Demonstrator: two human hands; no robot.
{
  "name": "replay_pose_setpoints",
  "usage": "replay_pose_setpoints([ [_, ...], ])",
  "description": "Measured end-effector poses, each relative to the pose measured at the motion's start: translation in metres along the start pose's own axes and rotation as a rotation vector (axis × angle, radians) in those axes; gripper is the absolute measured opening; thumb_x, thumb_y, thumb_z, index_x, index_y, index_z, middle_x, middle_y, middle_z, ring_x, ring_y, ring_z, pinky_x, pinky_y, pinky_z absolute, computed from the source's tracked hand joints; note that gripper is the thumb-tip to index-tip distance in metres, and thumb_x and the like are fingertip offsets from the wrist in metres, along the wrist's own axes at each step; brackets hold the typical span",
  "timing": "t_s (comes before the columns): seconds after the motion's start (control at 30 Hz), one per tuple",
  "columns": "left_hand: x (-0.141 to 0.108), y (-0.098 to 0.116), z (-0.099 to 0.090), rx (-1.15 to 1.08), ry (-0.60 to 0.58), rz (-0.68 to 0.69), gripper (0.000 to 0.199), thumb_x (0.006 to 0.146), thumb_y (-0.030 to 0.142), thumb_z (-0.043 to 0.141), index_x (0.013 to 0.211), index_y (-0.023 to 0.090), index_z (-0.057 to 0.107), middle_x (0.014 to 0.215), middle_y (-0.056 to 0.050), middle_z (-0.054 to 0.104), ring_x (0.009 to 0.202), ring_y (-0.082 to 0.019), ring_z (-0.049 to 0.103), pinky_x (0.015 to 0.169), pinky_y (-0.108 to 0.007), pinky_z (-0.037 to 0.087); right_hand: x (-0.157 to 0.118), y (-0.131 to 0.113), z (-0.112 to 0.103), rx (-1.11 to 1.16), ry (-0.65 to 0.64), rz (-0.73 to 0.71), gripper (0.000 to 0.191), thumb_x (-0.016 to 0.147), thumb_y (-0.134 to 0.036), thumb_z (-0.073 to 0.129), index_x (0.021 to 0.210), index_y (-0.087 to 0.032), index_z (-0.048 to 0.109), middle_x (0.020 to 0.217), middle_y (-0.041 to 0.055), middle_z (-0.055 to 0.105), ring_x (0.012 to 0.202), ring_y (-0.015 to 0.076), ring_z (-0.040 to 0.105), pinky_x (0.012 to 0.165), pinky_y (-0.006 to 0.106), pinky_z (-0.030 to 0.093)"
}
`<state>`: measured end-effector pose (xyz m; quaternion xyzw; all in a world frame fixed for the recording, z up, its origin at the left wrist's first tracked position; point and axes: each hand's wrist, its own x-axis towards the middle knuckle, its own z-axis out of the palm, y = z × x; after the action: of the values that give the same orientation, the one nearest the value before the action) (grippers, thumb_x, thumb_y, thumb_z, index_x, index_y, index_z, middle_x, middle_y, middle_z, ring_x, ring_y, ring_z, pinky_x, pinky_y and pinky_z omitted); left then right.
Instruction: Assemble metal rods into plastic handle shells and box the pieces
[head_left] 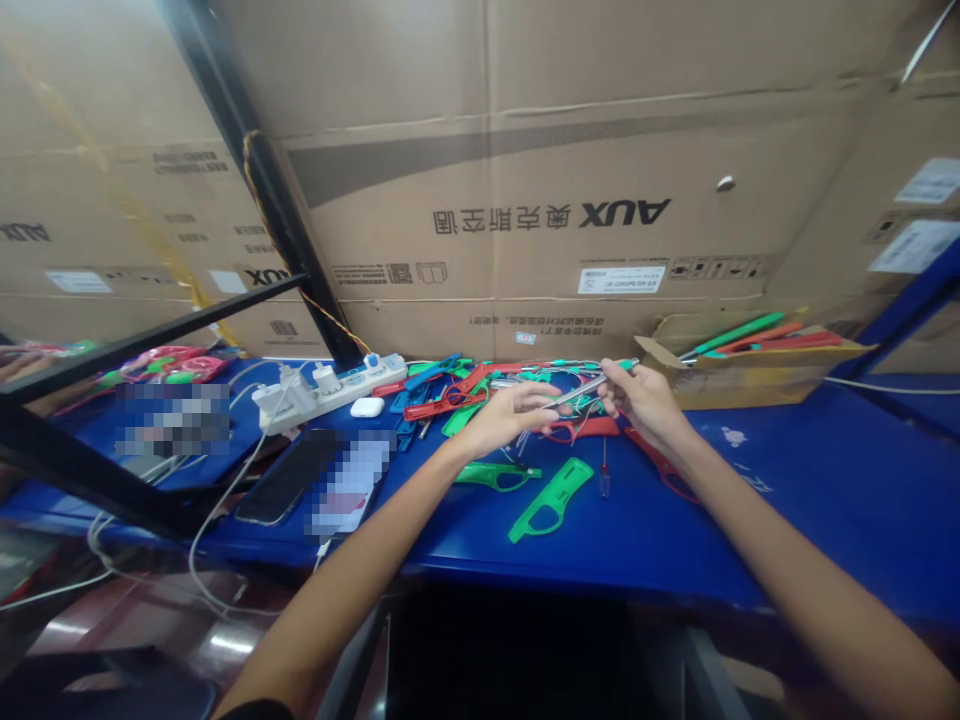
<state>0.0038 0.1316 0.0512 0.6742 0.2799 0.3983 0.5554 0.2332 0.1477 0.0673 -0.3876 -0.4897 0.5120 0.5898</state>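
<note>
A thin silver metal tube (577,392) spans the gap between my two hands above the blue table. My left hand (504,418) has its fingers closed around the tube's left end. On the other side, my right hand (646,402) pinches the right end, where a small green part (624,367) shows at the fingertips. Below them lie a green plastic lighter-shaped shell (553,500), another green shell (491,474) and a small screwdriver (604,482) with a clear reddish handle. Red shells (585,430) and thin wires are heaped just behind my hands.
An open cardboard box (757,385) with green and red long pieces stands at right. To the left are a white power strip (330,390), a white earphone case (367,407), a dark phone (289,478) and cables. A black metal post (255,150) rises before large cartons (525,150).
</note>
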Motion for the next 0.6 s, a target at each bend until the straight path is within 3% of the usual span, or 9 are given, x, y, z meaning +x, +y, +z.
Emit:
replay_pose_setpoints([
  [0.2, 0.0006, -0.0024, 0.0033, 0.149, 0.158, 0.081, 0.034, 0.081, 0.039, 0.081, 0.1, 0.015, 0.064, 0.086, -0.003, 0.069, 0.07, -0.014, 0.063, 0.07, -0.028, 0.05, 0.0004, -0.0017, -0.0013, 0.016, 0.035, -0.001, 0.054, 0.06, -0.056, 0.092, 0.073, -0.021, 0.054, 0.055, -0.0035, 0.063, 0.037, 0.0085, 0.052, 0.033, 0.02, 0.04],
  [0.37, -0.0007, 0.0007, 0.0032, 0.201, 0.151, 0.107, 0.026, 0.082, 0.036, 0.079, 0.092, 0.015, 0.069, 0.083, -0.003, 0.069, 0.062, -0.012, 0.058, 0.063, -0.026, 0.047, 0.001, -0.0015, -0.0025, 0.024, 0.064, -0.006, 0.054, 0.06, -0.055, 0.093, 0.073, -0.021, 0.054, 0.054, -0.0031, 0.062, 0.037, 0.0088, 0.052, 0.032, 0.02, 0.038],
  [0.47, -0.0006, 0.0024, 0.0047, 0.156, 0.135, 0.106, 0.033, 0.082, 0.039, 0.077, 0.102, 0.014, 0.067, 0.078, -0.002, 0.07, 0.061, -0.012, 0.06, 0.064, -0.027, 0.047, 0.0016, -0.0018, -0.0034, 0.032, 0.072, -0.006, 0.055, 0.059, -0.056, 0.093, 0.072, -0.021, 0.053, 0.054, -0.0026, 0.062, 0.037, 0.0089, 0.052, 0.033, 0.02, 0.039],
  [0.6, 0.0008, 0.0052, 0.0056, 0.053, 0.158, 0.118, 0.054, 0.087, 0.05, 0.073, 0.122, 0.014, 0.055, 0.089, -0.008, 0.074, 0.075, -0.018, 0.069, 0.08, -0.034, 0.053, 0.0022, -0.005, -0.0051, 0.051, 0.083, -0.014, 0.056, 0.057, -0.058, 0.093, 0.069, -0.021, 0.053, 0.054, -0.0027, 0.063, 0.037, 0.0081, 0.052, 0.033, 0.019, 0.04],
])
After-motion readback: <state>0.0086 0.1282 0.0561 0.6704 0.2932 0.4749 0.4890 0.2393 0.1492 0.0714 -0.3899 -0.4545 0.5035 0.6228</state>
